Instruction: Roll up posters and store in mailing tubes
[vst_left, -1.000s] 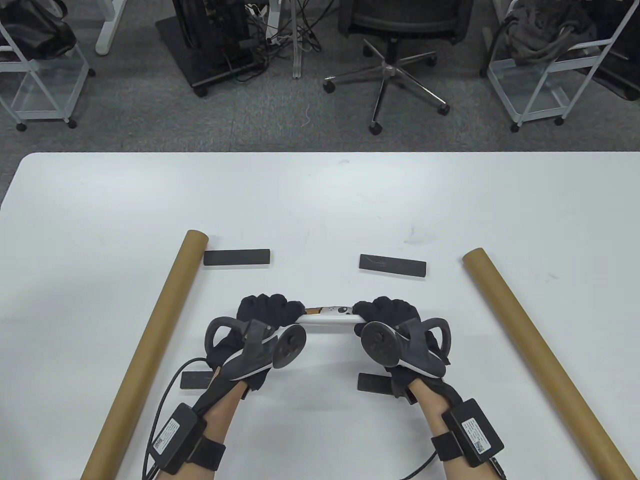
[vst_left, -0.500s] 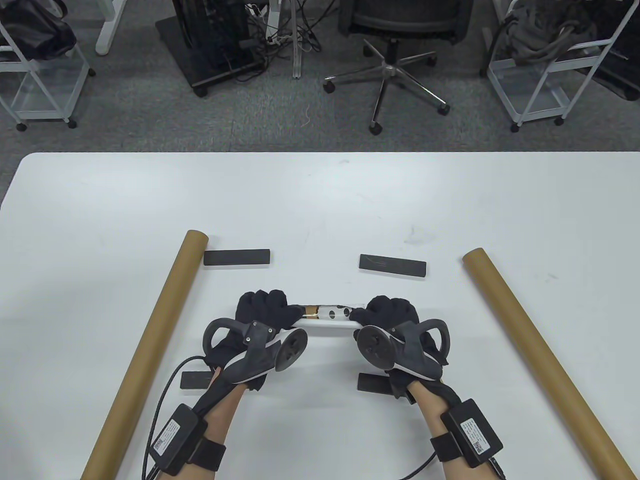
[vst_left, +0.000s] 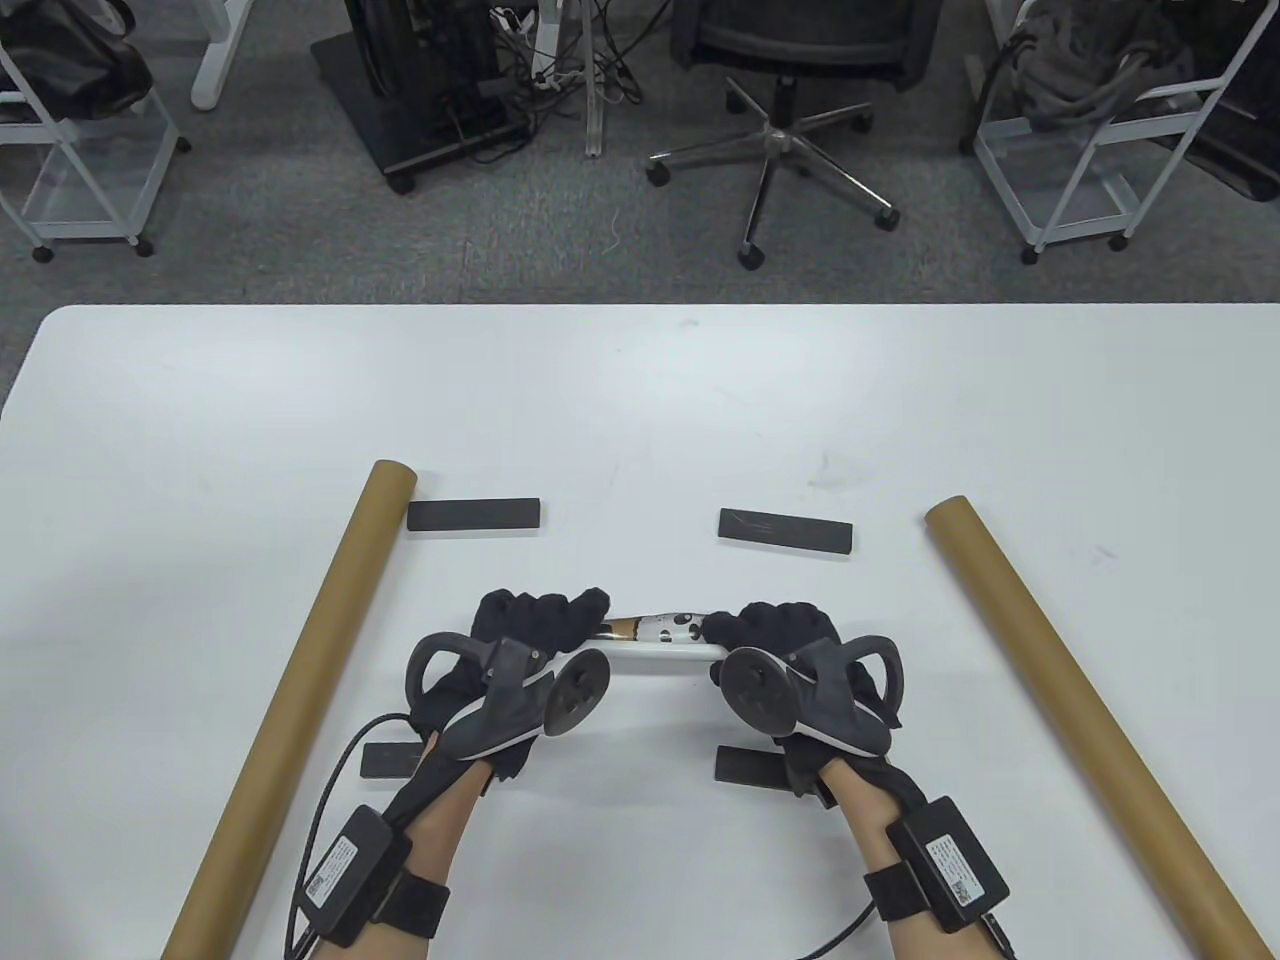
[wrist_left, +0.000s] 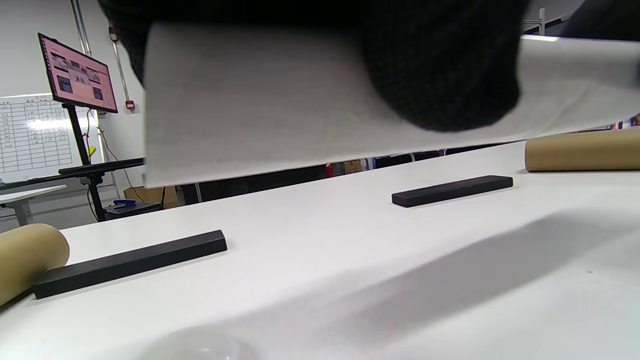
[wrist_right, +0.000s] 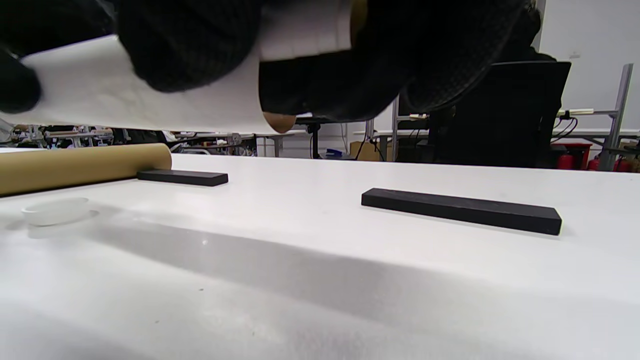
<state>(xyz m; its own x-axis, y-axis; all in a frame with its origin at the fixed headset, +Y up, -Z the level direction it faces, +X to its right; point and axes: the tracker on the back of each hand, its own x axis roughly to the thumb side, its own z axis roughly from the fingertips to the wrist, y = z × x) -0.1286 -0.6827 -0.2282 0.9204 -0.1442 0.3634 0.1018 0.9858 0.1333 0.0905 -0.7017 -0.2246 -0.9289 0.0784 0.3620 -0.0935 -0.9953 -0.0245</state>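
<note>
While the white table (vst_left: 640, 400) carries two brown mailing tubes, one (vst_left: 300, 700) at the left and one (vst_left: 1080, 720) at the right, four black bar weights lie between them. Above the near middle, the rolled poster (vst_left: 660, 640) is lifted off the surface, with the left hand (vst_left: 520, 650) curled round one end and the right hand (vst_left: 790, 655) curled round the other.

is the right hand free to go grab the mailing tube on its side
Probably not yet: the right hand and left hand both grip the rolled poster. The right mailing tube itself lies unobstructed.
</note>
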